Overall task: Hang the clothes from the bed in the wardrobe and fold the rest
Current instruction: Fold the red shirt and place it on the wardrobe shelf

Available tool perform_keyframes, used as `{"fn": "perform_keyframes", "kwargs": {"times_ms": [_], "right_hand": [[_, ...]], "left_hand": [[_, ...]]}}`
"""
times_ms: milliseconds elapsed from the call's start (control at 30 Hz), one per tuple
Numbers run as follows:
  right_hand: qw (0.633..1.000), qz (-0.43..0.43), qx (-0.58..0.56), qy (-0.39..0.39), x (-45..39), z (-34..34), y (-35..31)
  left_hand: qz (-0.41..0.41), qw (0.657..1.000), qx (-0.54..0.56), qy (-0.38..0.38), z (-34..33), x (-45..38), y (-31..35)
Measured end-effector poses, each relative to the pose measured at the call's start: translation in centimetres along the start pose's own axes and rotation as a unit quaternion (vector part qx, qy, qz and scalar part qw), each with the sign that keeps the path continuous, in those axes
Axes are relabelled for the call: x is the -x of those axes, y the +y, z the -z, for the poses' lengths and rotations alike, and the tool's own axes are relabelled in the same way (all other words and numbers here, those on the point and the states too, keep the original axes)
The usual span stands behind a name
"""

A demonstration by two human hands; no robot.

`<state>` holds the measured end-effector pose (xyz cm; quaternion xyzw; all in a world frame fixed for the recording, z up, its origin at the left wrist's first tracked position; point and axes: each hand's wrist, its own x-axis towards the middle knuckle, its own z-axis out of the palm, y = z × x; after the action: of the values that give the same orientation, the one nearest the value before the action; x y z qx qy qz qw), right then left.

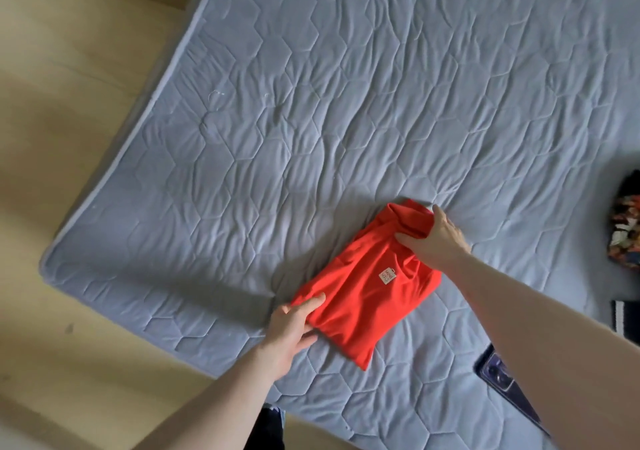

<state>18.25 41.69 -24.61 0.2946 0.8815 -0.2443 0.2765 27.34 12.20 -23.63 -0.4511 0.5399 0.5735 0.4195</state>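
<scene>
- Fingers [403,238] of right hand [434,241] pinched on far, bunched end of red shirt [367,290], thumb side tucked under a roll of cloth; clearly holding fabric.
- Left hand [294,325] at near-left corner of same shirt, fingers fairly spread, laid over the edge with thumb below it; light clamp on the corner, not a fist.
- Head view only: shirt lying on grey quilted mattress [311,120], near its lower middle, already narrowed to a rectangle, white label [388,277] facing up near the collar.
- Probably last fold in hand: far end over near end.
- To do well: lift far end just clear, flatten the bunched roll first, carry toward left hand, match edges, press crease with flat palm.
- Left hand best kept pinning the near corner so layers do not slide.
- Dark phone [498,375] just beside right forearm, patterned garment [627,231] at right edge; both well apart from the fold path.
</scene>
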Motion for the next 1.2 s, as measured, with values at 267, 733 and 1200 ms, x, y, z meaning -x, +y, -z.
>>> {"fn": "perform_keyframes", "kwargs": {"times_ms": [267, 733, 1200], "right_hand": [[0.976, -0.046, -0.189, -0.102, -0.2, 0.5, 1.3], [0.910, -0.080, -0.374, -0.162, 12.7, 6.4, 1.0], [0.908, -0.039, -0.382, -0.169, 36.9, 16.1, -14.4]], "left_hand": [[-0.017, 0.998, 0.042, -0.035, -1.4, 0.0, -2.4], [-0.113, 0.984, 0.080, 0.115, 0.8, 13.0, 1.2], [-0.178, 0.965, 0.158, 0.111, 11.3, 41.5, 1.8]]}}
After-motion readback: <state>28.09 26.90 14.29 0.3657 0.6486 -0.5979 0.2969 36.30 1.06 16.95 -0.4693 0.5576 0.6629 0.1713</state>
